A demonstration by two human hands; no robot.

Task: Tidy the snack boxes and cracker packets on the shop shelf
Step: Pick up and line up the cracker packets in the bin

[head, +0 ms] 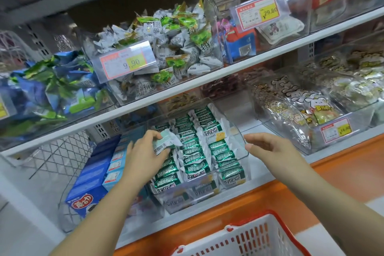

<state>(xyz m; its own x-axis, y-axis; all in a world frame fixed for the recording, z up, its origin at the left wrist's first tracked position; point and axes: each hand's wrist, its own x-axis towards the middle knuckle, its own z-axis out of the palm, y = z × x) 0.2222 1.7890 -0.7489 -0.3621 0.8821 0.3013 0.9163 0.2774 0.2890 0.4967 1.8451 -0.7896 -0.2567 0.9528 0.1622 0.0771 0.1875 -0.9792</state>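
A clear plastic bin (242,141) on the lower shelf holds rows of green and white cracker packets (194,151). My left hand (145,151) grips one pale green packet (166,141) above the bin's left row, barcode side up. My right hand (268,145) hovers at the bin's right wall with its fingers apart, holding nothing. Blue snack boxes (97,174) stand in a row to the left of the bin, partly behind my left forearm.
A white basket with red rim (245,239) sits below, at the orange shelf edge (228,203). Clear bins of green and white sweets (166,48), blue packets (52,85) and cartoon-printed bags (301,106) fill the surrounding shelves. Wire mesh (58,151) stands at the left.
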